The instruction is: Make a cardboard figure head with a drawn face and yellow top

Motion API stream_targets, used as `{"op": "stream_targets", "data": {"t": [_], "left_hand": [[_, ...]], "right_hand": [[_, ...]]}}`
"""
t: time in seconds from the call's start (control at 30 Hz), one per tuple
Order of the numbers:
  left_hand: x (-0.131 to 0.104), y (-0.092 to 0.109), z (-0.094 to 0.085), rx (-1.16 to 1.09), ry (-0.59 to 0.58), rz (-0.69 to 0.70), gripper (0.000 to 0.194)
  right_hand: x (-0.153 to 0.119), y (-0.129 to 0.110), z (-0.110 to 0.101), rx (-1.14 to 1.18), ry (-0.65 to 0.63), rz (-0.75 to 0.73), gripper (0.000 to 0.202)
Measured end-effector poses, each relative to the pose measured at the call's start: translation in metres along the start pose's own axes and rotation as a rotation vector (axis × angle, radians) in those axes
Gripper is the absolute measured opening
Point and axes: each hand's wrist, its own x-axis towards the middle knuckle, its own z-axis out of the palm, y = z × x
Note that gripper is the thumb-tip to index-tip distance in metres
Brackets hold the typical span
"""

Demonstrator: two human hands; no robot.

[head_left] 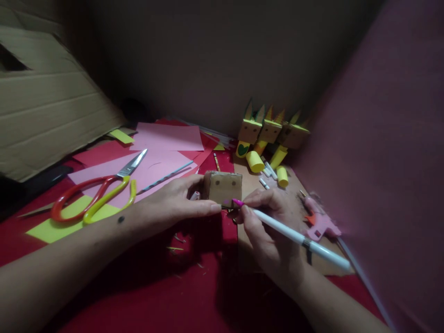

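My left hand (183, 196) grips a small cardboard box (227, 187) by its left side, thumb along the lower edge. Two dark round dots and a faint pinkish mark show on the box's front. In my right hand (272, 226) is a white marker pen (291, 233) with a magenta tip, held like a pencil. Its tip touches or nearly touches the lower right of the box front. A pinkish marker cap (194, 196) shows by my left fingers; whether they hold it I cannot tell.
Red-and-yellow scissors (93, 199) lie left on pink paper (166, 137). Behind right stand several cardboard-headed figures (249, 132) near yellow paper rolls (255, 162). A pink glue gun (321, 219) lies right on a cardboard sheet (248, 249). A large cardboard piece (52, 101) leans at left.
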Motion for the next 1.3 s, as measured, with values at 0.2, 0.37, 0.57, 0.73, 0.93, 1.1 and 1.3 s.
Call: {"op": "stream_targets", "data": {"t": [0.2,0.37,0.57,0.73,0.93,1.1,1.3], "left_hand": [[0.0002,0.0002,0.0002,-0.020,-0.016,-0.003,0.063],[0.0001,-0.0004,-0.0001,-0.027,-0.021,-0.001,0.063],[0.0016,-0.0002,-0.0006,0.023,-0.002,0.009,0.058],[0.0013,0.0007,-0.0011,0.027,-0.014,0.008,0.058],[0.0004,0.0005,-0.0010,-0.013,-0.033,0.005,0.058],[0.0002,0.0001,0.0002,-0.045,-0.036,-0.007,0.062],[0.0002,0.0009,0.0002,-0.037,-0.020,-0.007,0.063]], "right_hand": [[-0.0008,0.0007,-0.0006,-0.002,0.003,-0.003,0.010],[0.0003,-0.0013,-0.0007,-0.019,0.003,-0.005,0.012],[0.0024,-0.0029,-0.0027,-0.060,-0.015,-0.010,0.014],[0.0029,-0.0036,-0.0032,-0.076,-0.017,-0.025,0.016],[0.0037,-0.0028,-0.0007,-0.074,0.004,-0.018,0.012],[0.0033,-0.0026,-0.0015,-0.062,0.010,-0.024,0.012],[0.0020,-0.0026,-0.0010,-0.010,-0.009,0.001,0.010]]}}
